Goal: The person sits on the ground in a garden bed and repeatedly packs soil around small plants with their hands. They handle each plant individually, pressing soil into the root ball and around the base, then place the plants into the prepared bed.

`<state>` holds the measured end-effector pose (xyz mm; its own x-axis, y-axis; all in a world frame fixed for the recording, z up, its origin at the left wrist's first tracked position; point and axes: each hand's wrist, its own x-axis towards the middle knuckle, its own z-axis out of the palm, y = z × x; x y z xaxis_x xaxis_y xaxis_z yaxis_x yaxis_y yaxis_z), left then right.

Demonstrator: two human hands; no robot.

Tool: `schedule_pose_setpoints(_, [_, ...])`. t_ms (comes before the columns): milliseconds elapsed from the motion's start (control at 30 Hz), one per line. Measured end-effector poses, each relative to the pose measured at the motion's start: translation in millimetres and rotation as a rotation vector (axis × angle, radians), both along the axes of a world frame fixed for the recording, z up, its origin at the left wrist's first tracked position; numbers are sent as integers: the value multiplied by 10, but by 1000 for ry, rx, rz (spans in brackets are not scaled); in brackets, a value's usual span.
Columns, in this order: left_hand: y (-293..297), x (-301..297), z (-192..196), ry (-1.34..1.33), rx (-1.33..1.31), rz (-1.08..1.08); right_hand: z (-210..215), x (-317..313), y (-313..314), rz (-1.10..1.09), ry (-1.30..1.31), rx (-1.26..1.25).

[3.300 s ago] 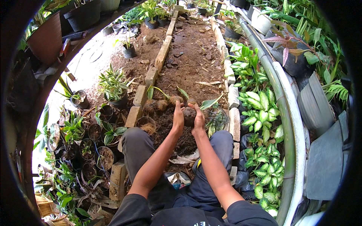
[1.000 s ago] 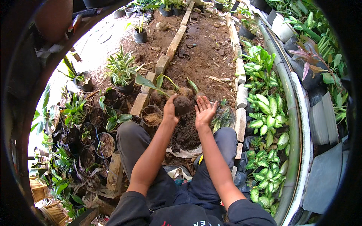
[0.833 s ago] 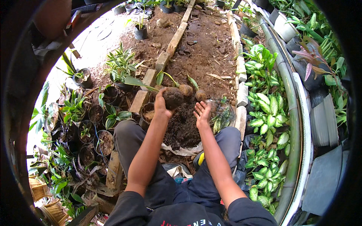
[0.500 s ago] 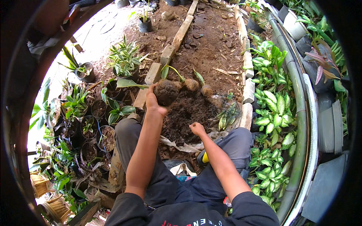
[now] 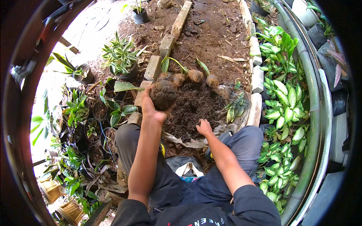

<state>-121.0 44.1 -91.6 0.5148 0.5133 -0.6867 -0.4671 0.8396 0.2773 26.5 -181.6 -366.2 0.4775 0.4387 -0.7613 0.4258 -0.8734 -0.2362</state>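
My left hand (image 5: 154, 107) grips a round, dark brown root ball (image 5: 165, 94), coated in soil and fibre, above the left side of the soil heap. A long green leaf (image 5: 126, 86) reaches left from beside the ball, partly hidden at its base. My right hand (image 5: 204, 127) is at the near right part of the dark loose soil (image 5: 188, 109), fingers curled down; whatever they hold is hidden. Behind the heap lie several similar fibrous balls (image 5: 195, 75), some with a single upright leaf. Under the soil, a pale sheet (image 5: 184, 142) shows its near edge.
Wooden blocks (image 5: 152, 68) line the bed's left side, pale blocks (image 5: 256, 80) its right. Potted plants (image 5: 126, 62) crowd the left. Variegated leafy plants (image 5: 283, 94) grow along a bamboo pole (image 5: 313, 109) at right. Netting with leaves (image 5: 237, 107) lies beside the soil.
My left hand still holds the root ball, now turned slightly and a little lower. My right hand has shifted slightly right, its fingers looser than before. The whole view has tilted a little.
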Motion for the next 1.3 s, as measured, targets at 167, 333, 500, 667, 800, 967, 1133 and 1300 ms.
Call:
schedule_pose_setpoints(167, [9,92,40,30,-12,-19,-108,13,145,115,-50,103])
schedule_pose_setpoints(333, [-3,156,52,59,0,-35,-324,-23,211,201,-89,135])
schedule_pose_setpoints(500, [32,192,20,29,-18,-49,-516,-81,258,232,-62,46])
schedule_pose_setpoints(667, [34,215,-4,16,-27,-21,-656,-237,421,49,-8,58])
schedule_pose_setpoints(800, [22,242,5,16,-41,-16,-696,-345,569,41,10,78])
schedule_pose_setpoints(967, [19,300,41,19,-67,-43,-696,-397,592,5,64,162])
schedule_pose_setpoints(1133, [-37,336,54,93,-47,-62,-749,-446,645,-40,-10,218])
schedule_pose_setpoints(1300, [-41,323,51,88,-43,-52,-728,-538,581,122,-103,180])
